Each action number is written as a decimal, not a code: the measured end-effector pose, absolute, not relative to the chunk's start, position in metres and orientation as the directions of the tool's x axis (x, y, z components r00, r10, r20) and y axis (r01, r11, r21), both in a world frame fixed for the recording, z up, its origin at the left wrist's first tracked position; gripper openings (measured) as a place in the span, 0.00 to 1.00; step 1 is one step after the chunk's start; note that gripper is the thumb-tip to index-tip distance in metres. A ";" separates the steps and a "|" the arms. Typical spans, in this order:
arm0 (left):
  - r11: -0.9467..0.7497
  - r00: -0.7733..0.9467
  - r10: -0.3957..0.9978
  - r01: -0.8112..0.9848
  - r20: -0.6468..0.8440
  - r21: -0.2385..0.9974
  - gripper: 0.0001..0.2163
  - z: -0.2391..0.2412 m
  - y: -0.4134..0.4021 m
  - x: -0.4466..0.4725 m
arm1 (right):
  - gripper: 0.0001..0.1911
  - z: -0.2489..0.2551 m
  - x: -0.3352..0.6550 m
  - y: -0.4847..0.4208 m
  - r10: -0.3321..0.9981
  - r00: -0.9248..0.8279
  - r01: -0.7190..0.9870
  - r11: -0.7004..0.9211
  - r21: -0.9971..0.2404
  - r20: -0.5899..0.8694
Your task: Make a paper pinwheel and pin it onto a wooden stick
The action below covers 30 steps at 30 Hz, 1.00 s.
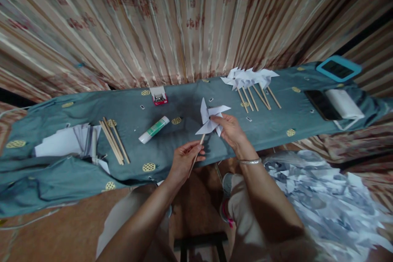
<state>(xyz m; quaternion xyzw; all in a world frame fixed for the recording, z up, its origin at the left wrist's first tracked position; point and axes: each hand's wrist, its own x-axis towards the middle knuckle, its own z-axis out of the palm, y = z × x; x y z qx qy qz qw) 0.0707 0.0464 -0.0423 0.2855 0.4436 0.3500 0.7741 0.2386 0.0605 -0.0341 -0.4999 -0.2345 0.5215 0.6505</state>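
Observation:
A white paper pinwheel on a thin wooden stick is between my hands, above the front edge of the cloth-covered table. My left hand grips the stick below the blades. With thumb and fingers, my right hand pinches the pinwheel near its centre; the fingertips partly hide the middle. Left of the pinwheel lies a white and green glue tube. Behind that stands a small open red and white box of shiny metal pins or tacks. Several pinwheels with sticks lie overlapping at the back right.
Loose wooden sticks and a stack of white paper lie at the left. A dark phone, a white object and a blue-framed device are at the right. Many white paper pinwheels or scraps pile up below. A curtain hangs behind.

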 end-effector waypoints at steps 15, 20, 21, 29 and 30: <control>0.582 0.352 0.803 -0.286 -0.481 0.761 0.20 -0.047 0.048 0.065 | 0.17 -0.036 0.231 0.069 0.881 0.406 -0.486 -0.016 -0.874 -0.242; 0.579 0.346 0.806 -0.298 -0.479 0.759 0.19 -0.045 0.049 0.065 | 0.17 -0.037 0.231 0.068 0.913 0.351 -0.468 -0.021 -0.883 -0.208; 0.578 0.344 0.808 -0.303 -0.478 0.758 0.19 -0.045 0.050 0.065 | 0.17 -0.038 0.231 0.067 0.918 0.339 -0.462 -0.028 -0.886 -0.205; 0.562 0.305 0.824 -0.337 -0.478 0.755 0.22 -0.042 0.057 0.062 | 0.20 -0.036 0.235 0.063 0.891 0.345 -0.489 -0.098 -0.867 -0.295; 0.561 0.302 0.825 -0.337 -0.478 0.756 0.22 -0.042 0.059 0.061 | 0.20 -0.036 0.235 0.062 0.888 0.348 -0.487 -0.102 -0.867 -0.300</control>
